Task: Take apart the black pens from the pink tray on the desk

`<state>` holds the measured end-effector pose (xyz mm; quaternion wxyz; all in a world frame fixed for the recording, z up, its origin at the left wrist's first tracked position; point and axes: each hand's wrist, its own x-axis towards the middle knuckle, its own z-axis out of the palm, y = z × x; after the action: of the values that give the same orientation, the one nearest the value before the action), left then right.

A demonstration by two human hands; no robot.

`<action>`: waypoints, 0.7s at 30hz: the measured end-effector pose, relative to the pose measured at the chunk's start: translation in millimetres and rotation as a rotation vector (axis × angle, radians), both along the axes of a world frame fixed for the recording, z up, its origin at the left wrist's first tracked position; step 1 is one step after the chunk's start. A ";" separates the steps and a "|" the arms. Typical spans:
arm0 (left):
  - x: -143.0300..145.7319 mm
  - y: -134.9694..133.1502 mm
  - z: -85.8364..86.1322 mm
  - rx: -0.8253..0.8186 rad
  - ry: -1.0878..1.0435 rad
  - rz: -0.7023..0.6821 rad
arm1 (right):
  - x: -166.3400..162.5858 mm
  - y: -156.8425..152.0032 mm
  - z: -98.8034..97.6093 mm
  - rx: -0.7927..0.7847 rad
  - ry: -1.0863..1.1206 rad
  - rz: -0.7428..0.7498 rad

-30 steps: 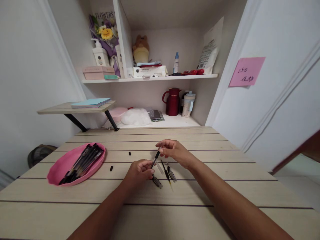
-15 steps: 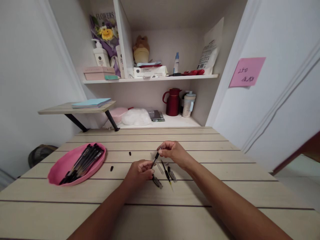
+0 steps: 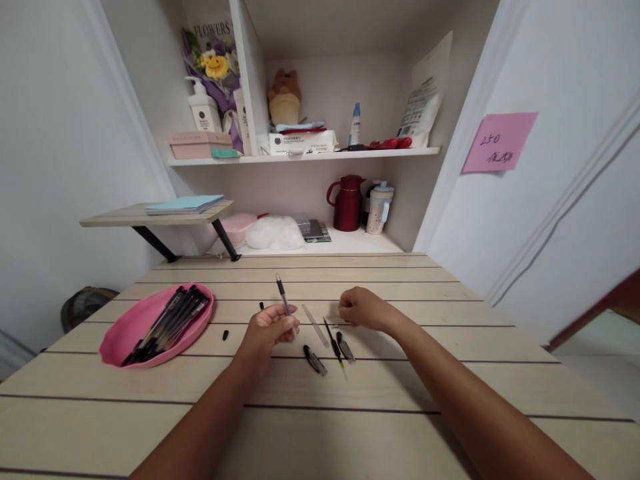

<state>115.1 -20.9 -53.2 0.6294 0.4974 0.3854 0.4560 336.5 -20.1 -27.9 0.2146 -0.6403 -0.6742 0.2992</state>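
Beyond the left fingers (image 3: 273, 313), the held pen (image 3: 286, 305) was clear with a black grip (image 3: 281, 287); left of them, the tray (image 3: 114, 343) was pink. Beneath, the tabletop (image 3: 150, 427) was pale with dark stripes. Near the right fingers (image 3: 349, 308), one slim part (image 3: 334, 345) looked black, possibly yellow-ended.

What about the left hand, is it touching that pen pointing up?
Touching. The head view shows the pen pinched between the thumb and fingers of the left hand.
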 end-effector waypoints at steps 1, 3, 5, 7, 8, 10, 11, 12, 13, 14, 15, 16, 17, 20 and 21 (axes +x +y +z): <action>-1.3 0.7 0.5 -0.026 -0.044 -0.001 | 1.4 -1.5 -0.7 -0.047 -0.105 0.039; -3.3 1.8 1.3 -0.057 -0.101 0.005 | 0.0 -5.1 -1.0 -0.100 -0.255 0.099; -4.1 2.6 2.2 -0.080 -0.130 0.017 | -5.1 -7.7 -0.5 -0.094 -0.330 0.106; -4.2 2.9 2.9 -0.099 -0.141 0.028 | -10.4 -8.4 0.2 -0.064 -0.357 0.086; -4.0 2.9 3.0 -0.104 -0.142 0.033 | -12.2 -8.1 0.4 -0.052 -0.358 0.076; -3.8 3.1 2.5 -0.101 -0.145 0.032 | -13.3 -6.8 0.6 -0.040 -0.348 0.072; -3.8 3.3 1.9 -0.097 -0.147 0.032 | -12.7 -5.9 0.6 -0.038 -0.343 0.074; -3.9 3.8 1.2 -0.092 -0.149 0.033 | -11.7 -5.0 0.6 -0.035 -0.336 0.074; -4.4 4.5 0.7 -0.088 -0.149 0.038 | -10.3 -4.2 0.4 -0.032 -0.328 0.072; -5.2 5.5 0.4 -0.081 -0.150 0.046 | -8.9 -3.3 0.3 -0.028 -0.318 0.070; -6.4 6.8 0.6 -0.074 -0.151 0.059 | -7.6 -2.5 0.1 -0.025 -0.309 0.067; -8.3 8.3 1.4 -0.065 -0.154 0.075 | -6.5 -1.7 -0.1 -0.020 -0.299 0.065; -10.7 10.0 3.0 -0.050 -0.162 0.092 | -5.9 -0.9 -0.4 -0.013 -0.291 0.062; -21.5 15.0 11.9 0.033 -0.208 0.154 | -7.7 1.1 -0.7 0.019 -0.276 0.057; -25.9 16.4 15.8 0.076 -0.225 0.181 | -9.6 1.6 -0.6 0.031 -0.273 0.057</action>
<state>89.2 -4.5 -37.4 0.6056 0.4298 0.3383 0.5781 326.8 -18.5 -28.5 0.1220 -0.6521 -0.7197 0.2048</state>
